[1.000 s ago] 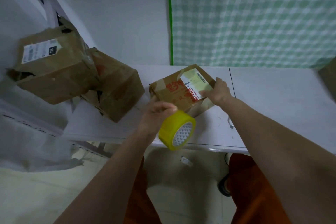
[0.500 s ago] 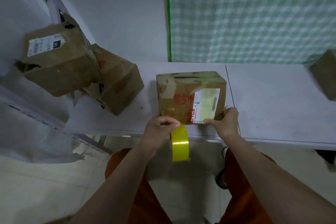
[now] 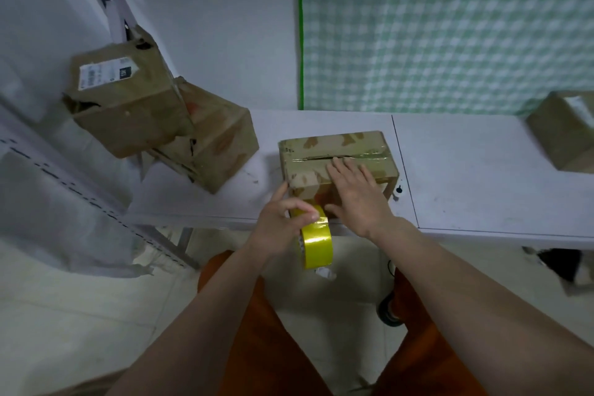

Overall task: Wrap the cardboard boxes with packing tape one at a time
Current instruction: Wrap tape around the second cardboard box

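Observation:
A small cardboard box (image 3: pixel 321 151) lies on the white table (image 3: pixel 482 177) near its front edge, its taped seam facing up. My right hand (image 3: pixel 356 194) lies flat on the box's top and front with straight fingers. My left hand (image 3: pixel 283 222) grips a yellow roll of packing tape (image 3: pixel 316 241) just below the table's edge, right at the box's front face. The box's front side is mostly hidden by my hands.
Two larger worn cardboard boxes (image 3: pixel 128 106) (image 3: pixel 221 141) lean together at the table's left end. Another box (image 3: pixel 565 128) stands at the far right. A green checked cloth (image 3: pixel 450 26) hangs behind. A metal rack (image 3: pixel 96 202) stands on the left.
The box has been tipped so its labelled face no longer shows and the seam faces up. My right hand moved from the box's front corner onto its top. The tape roll stays at the front edge.

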A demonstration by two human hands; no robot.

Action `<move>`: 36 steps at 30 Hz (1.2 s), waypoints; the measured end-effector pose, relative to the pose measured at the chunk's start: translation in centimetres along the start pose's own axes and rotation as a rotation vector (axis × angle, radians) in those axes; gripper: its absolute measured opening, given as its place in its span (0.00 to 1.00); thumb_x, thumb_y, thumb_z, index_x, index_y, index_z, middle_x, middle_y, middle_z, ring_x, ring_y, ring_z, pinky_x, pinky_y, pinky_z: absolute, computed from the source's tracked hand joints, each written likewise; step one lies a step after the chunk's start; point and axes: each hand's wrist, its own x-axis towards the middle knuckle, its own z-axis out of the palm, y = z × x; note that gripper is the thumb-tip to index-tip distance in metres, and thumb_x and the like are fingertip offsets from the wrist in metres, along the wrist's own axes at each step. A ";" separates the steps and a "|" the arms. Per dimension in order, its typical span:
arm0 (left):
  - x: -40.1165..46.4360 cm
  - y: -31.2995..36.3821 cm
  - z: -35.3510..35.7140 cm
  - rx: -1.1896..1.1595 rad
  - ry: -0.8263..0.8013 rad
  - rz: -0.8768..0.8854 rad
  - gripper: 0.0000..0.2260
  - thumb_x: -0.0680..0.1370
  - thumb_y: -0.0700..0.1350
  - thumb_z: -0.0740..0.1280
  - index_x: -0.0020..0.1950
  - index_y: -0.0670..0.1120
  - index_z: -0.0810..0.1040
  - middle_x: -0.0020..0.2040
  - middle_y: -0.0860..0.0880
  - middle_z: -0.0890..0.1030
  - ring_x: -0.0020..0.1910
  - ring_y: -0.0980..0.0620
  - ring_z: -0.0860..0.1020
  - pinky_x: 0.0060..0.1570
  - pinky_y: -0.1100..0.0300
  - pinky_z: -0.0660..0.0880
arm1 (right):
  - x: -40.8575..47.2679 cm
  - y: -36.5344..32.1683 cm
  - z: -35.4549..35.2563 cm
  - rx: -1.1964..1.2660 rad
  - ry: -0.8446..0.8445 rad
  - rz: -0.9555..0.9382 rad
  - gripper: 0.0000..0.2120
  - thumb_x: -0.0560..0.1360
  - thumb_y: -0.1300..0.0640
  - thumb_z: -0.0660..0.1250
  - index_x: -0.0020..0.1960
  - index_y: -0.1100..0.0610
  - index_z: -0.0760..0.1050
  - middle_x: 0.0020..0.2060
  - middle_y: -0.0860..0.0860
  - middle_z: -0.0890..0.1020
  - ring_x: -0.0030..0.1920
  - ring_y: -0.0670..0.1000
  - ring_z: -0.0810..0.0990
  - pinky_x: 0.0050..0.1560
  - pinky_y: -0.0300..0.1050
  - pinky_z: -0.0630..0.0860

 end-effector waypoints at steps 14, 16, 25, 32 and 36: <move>-0.5 -1.1 -1.5 0.105 -0.073 0.012 0.10 0.71 0.41 0.76 0.34 0.56 0.84 0.73 0.65 0.59 0.72 0.57 0.65 0.67 0.47 0.70 | -0.2 -2.5 1.1 0.303 0.222 -0.006 0.23 0.79 0.52 0.62 0.73 0.53 0.64 0.71 0.51 0.68 0.73 0.52 0.61 0.74 0.47 0.44; -0.6 -1.2 -1.3 0.101 -0.075 0.024 0.10 0.71 0.40 0.76 0.35 0.55 0.84 0.75 0.63 0.58 0.72 0.56 0.66 0.67 0.47 0.70 | 0.5 -2.9 0.8 0.297 0.230 0.039 0.20 0.79 0.52 0.62 0.71 0.51 0.69 0.69 0.51 0.70 0.70 0.53 0.63 0.72 0.49 0.50; -1.1 -1.7 -0.8 0.136 -0.040 0.049 0.08 0.72 0.38 0.74 0.36 0.49 0.82 0.77 0.60 0.57 0.73 0.59 0.64 0.58 0.81 0.62 | 0.0 -2.9 2.6 0.068 0.300 -0.055 0.20 0.76 0.57 0.66 0.67 0.56 0.73 0.65 0.58 0.74 0.66 0.60 0.70 0.70 0.63 0.59; -0.7 -1.7 -0.7 0.156 0.008 0.095 0.04 0.72 0.37 0.74 0.39 0.45 0.83 0.76 0.57 0.59 0.73 0.63 0.61 0.60 0.83 0.57 | 0.2 -3.2 3.2 0.031 0.286 -0.034 0.22 0.79 0.57 0.62 0.72 0.58 0.67 0.70 0.58 0.70 0.71 0.59 0.65 0.73 0.61 0.52; -0.5 -2.3 -0.9 0.173 -0.045 0.096 0.08 0.72 0.38 0.74 0.37 0.49 0.82 0.77 0.60 0.56 0.74 0.59 0.61 0.70 0.69 0.60 | 0.2 -2.9 3.5 0.162 0.364 0.010 0.22 0.80 0.56 0.58 0.72 0.62 0.66 0.71 0.58 0.69 0.73 0.57 0.64 0.76 0.53 0.47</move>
